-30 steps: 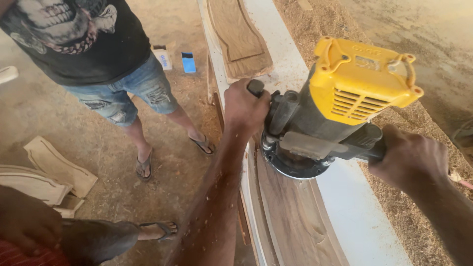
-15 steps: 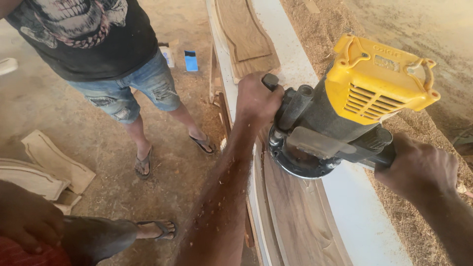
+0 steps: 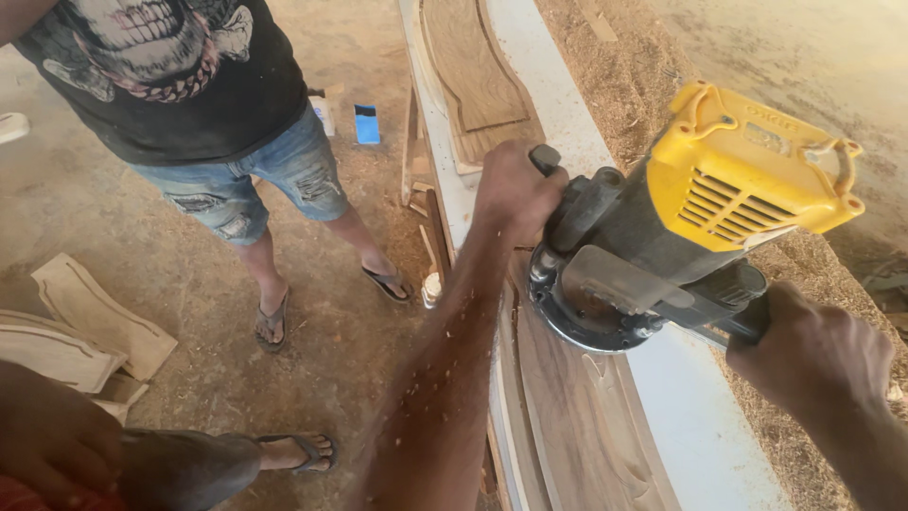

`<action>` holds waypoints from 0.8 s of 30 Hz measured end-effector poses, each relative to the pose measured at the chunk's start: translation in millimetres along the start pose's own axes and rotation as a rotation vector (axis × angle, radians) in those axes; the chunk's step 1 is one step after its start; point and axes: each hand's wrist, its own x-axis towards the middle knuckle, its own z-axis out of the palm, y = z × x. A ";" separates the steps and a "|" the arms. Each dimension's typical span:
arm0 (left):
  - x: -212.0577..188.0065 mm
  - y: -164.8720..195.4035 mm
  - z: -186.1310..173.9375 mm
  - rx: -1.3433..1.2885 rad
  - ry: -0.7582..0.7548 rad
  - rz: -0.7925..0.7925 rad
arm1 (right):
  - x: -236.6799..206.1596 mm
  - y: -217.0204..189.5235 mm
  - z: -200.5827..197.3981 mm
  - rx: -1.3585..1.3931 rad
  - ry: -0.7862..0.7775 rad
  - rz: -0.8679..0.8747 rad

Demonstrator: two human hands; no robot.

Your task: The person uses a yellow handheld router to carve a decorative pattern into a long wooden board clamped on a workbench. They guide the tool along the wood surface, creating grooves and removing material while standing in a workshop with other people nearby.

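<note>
A power router [image 3: 662,237] with a yellow top and grey body rests its round base on a brown carved wooden panel [image 3: 577,416]. My left hand [image 3: 515,194] grips the router's left handle. My right hand [image 3: 818,355] grips its right handle at the lower right. The panel lies on a long white workbench [image 3: 690,416] running away from me. My left forearm is flecked with wood chips.
A person in a black printed shirt [image 3: 161,66], denim shorts and flip-flops stands at the upper left. Another person's knee and foot show at the bottom left. Cut wooden pieces [image 3: 85,322] lie on the dirt floor. Sawdust [image 3: 624,76] piles right of the bench. A second panel [image 3: 473,66] lies farther along.
The router and both my hands sit a little further right and lower in the view than before. The standing person has barely shifted.
</note>
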 end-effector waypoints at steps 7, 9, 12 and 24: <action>-2.1 4.9 -2.3 -0.032 0.016 0.116 | -14.9 -1.1 -7.9 0.000 0.037 0.018; 1.2 6.7 -4.5 0.023 -0.005 0.103 | -17.6 -1.2 -12.8 0.048 0.063 0.015; 1.9 3.8 -5.2 -0.035 -0.002 0.140 | -18.5 -1.6 -17.2 0.107 0.008 0.049; 5.1 -9.8 -0.7 -0.036 0.067 0.251 | -14.2 4.4 -3.3 0.115 0.047 0.015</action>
